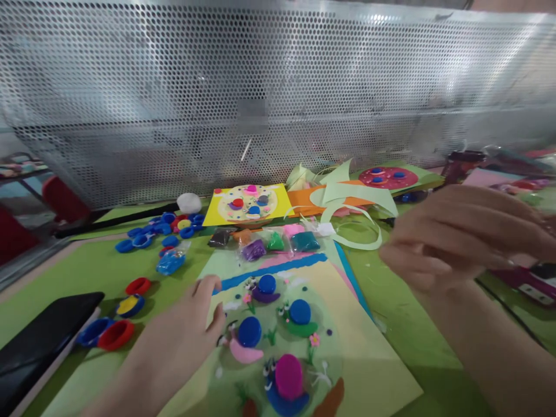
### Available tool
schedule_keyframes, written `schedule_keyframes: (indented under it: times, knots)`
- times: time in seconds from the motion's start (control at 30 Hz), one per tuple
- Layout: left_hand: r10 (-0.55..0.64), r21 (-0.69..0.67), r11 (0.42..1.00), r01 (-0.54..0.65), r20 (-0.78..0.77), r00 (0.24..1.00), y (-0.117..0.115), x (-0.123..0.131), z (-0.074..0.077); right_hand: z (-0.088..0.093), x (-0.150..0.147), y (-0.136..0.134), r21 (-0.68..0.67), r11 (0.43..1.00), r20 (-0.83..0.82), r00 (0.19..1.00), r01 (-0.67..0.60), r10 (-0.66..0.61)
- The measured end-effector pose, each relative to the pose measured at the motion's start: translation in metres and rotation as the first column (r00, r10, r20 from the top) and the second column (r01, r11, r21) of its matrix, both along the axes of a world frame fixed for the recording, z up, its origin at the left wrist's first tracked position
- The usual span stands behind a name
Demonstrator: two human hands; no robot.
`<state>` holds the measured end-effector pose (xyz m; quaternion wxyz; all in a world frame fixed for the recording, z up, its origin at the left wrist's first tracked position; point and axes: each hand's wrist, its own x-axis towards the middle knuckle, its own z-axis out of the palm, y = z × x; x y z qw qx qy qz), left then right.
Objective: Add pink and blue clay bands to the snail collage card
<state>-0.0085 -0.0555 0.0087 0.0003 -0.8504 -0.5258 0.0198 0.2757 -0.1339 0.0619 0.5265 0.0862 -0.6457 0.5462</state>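
A snail craft picture point(367, 370) lies in front of me on pale yellow paper, with a blue wavy strip along its top. On it are several clay snails with bottle-cap shells, among them a magenta one point(289, 376) and a blue one point(249, 332), plus small clay flowers and grass. My left hand point(174, 330) rests at the picture's left edge, thumb and forefinger apart, nothing between them. Raised over the right side of the table, my right hand point(456, 237) is closed with fingers curled together. Whatever its fingertips may hold is hidden.
Clay packets point(254, 249) lie behind the picture, near a yellow snail card point(282, 202) and pale green paper scraps point(360, 194). Bottle caps point(139, 285) and a black phone-like case point(47, 341) are at left. A perforated metal panel point(278, 87) closes off the back.
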Motion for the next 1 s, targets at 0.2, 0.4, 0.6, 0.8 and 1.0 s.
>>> schedule_keyframes:
  times: [0.2, 0.4, 0.6, 0.8, 1.0]
  knots:
    - [-0.144, 0.194, 0.976, 0.096, 0.251, 0.957, 0.010, -0.012, -0.008, -0.018, -0.001, 0.013, 0.025, 0.939, -0.046, 0.938, -0.342, 0.343]
    - [-0.325, 0.289, 0.927, 0.241, 0.294, 0.899, 0.008, -0.014, -0.005, -0.024, -0.008, -0.002, -0.417, 0.879, 0.365, 0.928, 0.233, -0.074]
    - [-0.310, 0.280, 0.935, 0.218, 0.346, 0.885, 0.011, -0.014, -0.012, -0.038, -0.024, 0.013, -0.280, 0.744, 0.779, 0.597, 0.606, -0.193]
    - [-0.271, 0.218, 0.956, 0.198, 0.383, 0.883, 0.016, -0.012, -0.009, -0.061, -0.019, 0.034, -0.158, 0.573, 0.947, 0.288, 0.804, -0.144]
    - [-0.241, 0.176, 0.968, 0.181, 0.423, 0.873, 0.018, -0.010, -0.007, -0.071, -0.025, 0.037, -0.107, 0.467, 0.965, 0.205, 0.878, -0.164]
